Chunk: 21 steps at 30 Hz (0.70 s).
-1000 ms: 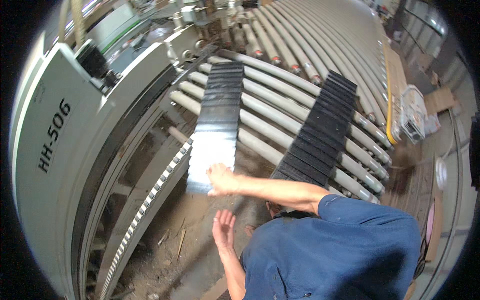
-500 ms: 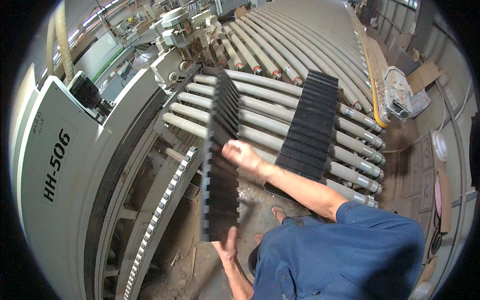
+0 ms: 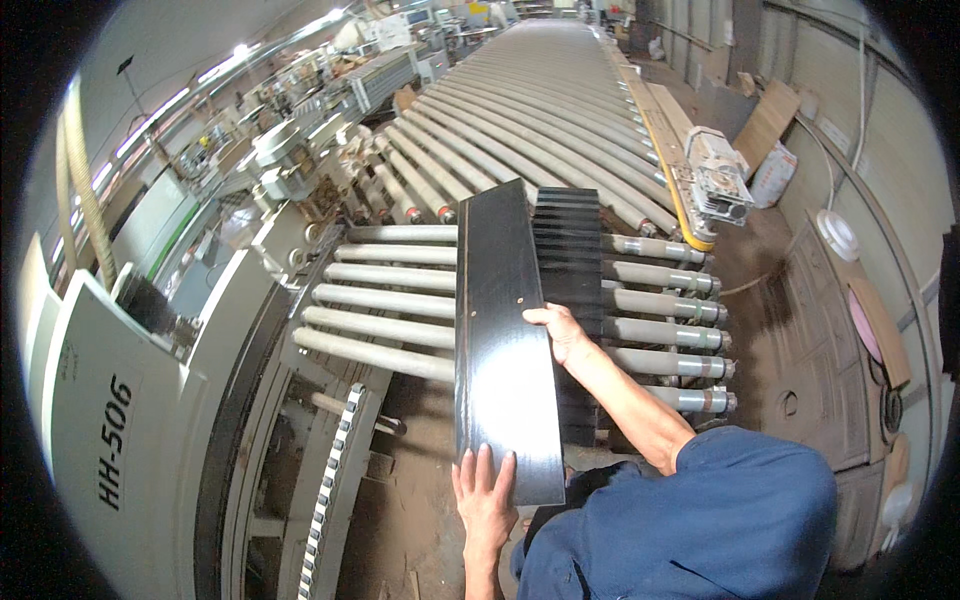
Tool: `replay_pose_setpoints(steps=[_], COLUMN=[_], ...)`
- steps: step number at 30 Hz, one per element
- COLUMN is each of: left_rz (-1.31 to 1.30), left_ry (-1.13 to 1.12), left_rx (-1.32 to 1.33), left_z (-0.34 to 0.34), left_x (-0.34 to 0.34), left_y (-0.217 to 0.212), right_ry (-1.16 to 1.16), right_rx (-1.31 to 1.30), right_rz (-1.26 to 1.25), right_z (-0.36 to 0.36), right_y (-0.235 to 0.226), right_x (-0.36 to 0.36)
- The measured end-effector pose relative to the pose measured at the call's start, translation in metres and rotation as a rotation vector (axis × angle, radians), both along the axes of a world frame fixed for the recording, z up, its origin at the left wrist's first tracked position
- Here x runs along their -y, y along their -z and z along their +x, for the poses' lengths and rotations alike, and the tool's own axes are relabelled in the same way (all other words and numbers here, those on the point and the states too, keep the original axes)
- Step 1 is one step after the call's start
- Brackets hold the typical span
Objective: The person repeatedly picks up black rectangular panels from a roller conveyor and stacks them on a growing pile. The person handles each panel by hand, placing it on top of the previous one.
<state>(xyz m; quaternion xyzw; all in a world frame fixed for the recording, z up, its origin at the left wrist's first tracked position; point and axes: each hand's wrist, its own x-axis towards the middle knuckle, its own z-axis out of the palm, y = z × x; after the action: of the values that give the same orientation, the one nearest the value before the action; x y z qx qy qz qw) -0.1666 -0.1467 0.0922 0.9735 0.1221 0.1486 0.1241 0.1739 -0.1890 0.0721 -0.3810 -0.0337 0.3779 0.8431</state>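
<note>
Black panel held on edge above the roller conveyor, supported at two points.

My left hand [image 3: 485, 497] lies flat and open-fingered against the near bottom end of the black panel [image 3: 505, 350], carrying its weight from below. My right hand [image 3: 562, 330] curls over the right long edge near mid-length, gripping it to stop the panel from tipping. I hold the panel lifted, glossy face toward me, clear of the grey rollers [image 3: 385, 300]. Just behind it, a second ribbed black panel [image 3: 575, 260] lies flat across the rollers, apart from the one I hold.
</note>
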Motion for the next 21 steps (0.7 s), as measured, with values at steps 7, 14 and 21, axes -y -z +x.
replay_pose_setpoints(steps=[7, 14, 21], left_rz=[-0.013, 0.016, -0.252], left_ry=[0.187, 0.226, 0.030], left_rx=[-0.070, -0.113, -0.091], left_z=[0.072, 0.118, 0.103], left_x=[0.002, -0.003, -0.013], left_y=[0.001, 0.004, 0.000], right_ry=[-0.006, 0.202, 0.808], right_rx=[-0.029, 0.006, 1.070], right_rz=[0.195, -0.002, -1.071], right_z=[0.065, 0.099, 0.099], right_y=[0.016, 0.028, 0.007], right_x=[0.064, 0.077, 0.101])
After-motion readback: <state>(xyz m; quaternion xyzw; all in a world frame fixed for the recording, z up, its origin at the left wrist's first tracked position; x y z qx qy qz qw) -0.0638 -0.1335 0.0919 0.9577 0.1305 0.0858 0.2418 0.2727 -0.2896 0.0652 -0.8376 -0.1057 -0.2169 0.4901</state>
